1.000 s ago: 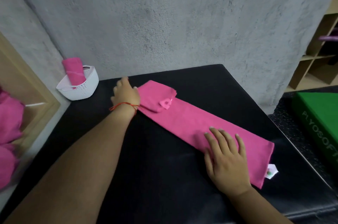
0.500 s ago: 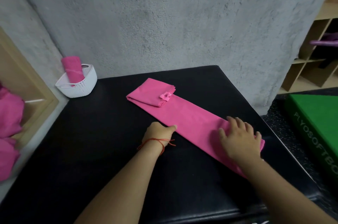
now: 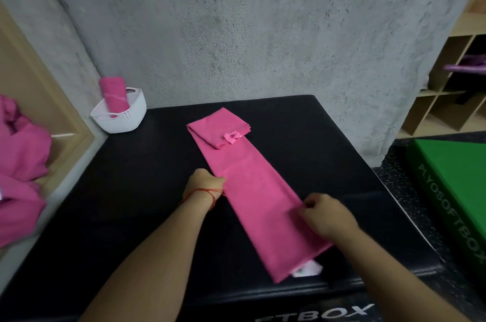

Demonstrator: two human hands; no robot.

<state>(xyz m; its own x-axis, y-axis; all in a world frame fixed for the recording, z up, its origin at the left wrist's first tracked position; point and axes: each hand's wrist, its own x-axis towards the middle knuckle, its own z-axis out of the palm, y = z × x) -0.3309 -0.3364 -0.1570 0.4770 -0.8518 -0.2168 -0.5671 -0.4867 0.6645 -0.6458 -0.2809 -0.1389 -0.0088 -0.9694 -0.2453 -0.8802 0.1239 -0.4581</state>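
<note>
both long edges of the towel (image 3: 260, 190) are pinched: my left hand (image 3: 203, 183) curls on the left edge about midway, and my right hand (image 3: 326, 214) curls on the right edge, nearer the front. the hands are apart, with the strip between them. i see the towel lying on the black box (image 3: 131, 203), from near its far edge to near its front edge, far end folded back. a basket (image 3: 123, 116) sits at the far left corner.
</note>
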